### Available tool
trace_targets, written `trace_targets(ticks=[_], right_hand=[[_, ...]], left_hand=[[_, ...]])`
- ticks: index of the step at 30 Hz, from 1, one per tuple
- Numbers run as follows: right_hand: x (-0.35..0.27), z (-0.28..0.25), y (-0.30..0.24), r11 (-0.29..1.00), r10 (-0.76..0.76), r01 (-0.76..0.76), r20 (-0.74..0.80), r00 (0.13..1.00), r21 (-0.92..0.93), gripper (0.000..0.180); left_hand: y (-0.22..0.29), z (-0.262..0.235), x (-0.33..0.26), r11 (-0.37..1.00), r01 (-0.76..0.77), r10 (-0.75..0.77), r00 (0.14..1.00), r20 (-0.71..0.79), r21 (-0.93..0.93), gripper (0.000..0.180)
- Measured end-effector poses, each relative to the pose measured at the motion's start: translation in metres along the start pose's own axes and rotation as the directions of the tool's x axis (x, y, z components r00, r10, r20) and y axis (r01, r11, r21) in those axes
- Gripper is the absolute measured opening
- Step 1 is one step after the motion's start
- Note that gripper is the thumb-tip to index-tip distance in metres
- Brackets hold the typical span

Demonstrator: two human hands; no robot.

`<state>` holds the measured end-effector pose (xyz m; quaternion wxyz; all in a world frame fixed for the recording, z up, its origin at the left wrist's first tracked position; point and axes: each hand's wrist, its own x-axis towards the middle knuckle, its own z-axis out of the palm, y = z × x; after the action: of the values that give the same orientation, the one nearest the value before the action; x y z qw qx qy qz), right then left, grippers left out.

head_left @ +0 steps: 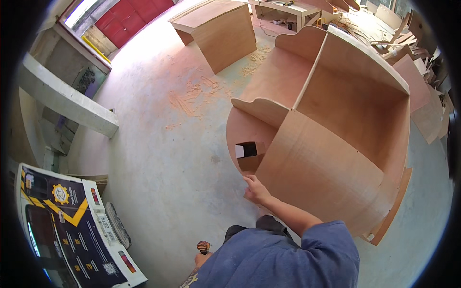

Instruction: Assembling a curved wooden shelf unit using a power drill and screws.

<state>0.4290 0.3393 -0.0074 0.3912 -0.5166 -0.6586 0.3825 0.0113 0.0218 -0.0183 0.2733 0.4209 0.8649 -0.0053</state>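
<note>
right hand (256, 190) lies flat on the plywood cabinet (336, 144) edge — its panel runs away up-right; left hand (201, 259) grips a drill (203, 247) — well apart.

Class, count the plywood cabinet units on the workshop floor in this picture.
2: the large cabinet carcass under the right hand, and a smaller plywood unit near the top of the view. Others may hide among the offcuts at right.

The plywood cabinet (336, 139) on the right is pale reddish-brown, with orange sawdust (192, 93) on the grey concrete floor (158, 168). Near left, a white-edged board (72, 230) shows black with yellow chevrons. The far door (129, 17) is red.
</note>
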Motion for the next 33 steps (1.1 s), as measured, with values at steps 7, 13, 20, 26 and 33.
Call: trace_targets(ticks=[7, 13, 20, 26, 33], right_hand=[[0.174, 0.053, 0.066, 0.816, 0.525, -0.562, -0.232, 0.819, -0.136, 0.045], [0.207, 0.05, 0.133, 0.678, 0.674, -0.669, -0.106, 0.731, -0.306, 0.03], [0.228, 0.069, 0.187, 0.496, 0.748, -0.792, -0.288, 0.598, -0.356, 0.027], [0.22, 0.078, 0.235, 0.397, 0.658, -0.772, -0.433, 0.616, -0.496, 0.024], [0.219, 0.079, 0.233, 0.426, 0.579, -0.757, -0.493, 0.649, -0.496, 0.03]], left_hand=[[0.066, -0.051, 0.097, 0.942, 0.242, -0.21, 0.966, 0.153, -0.234, 0.033], [0.142, -0.104, 0.246, 0.997, 0.061, -0.04, 0.934, 0.355, -0.048, 0.038], [0.123, -0.113, 0.339, 0.998, 0.018, -0.052, 0.839, 0.542, 0.067, 0.047], [0.16, -0.146, 0.328, 0.995, 0.064, -0.091, 0.878, 0.469, 0.072, 0.047], [0.171, -0.149, 0.339, 0.958, 0.258, -0.158, 0.838, 0.523, -0.123, 0.041]])
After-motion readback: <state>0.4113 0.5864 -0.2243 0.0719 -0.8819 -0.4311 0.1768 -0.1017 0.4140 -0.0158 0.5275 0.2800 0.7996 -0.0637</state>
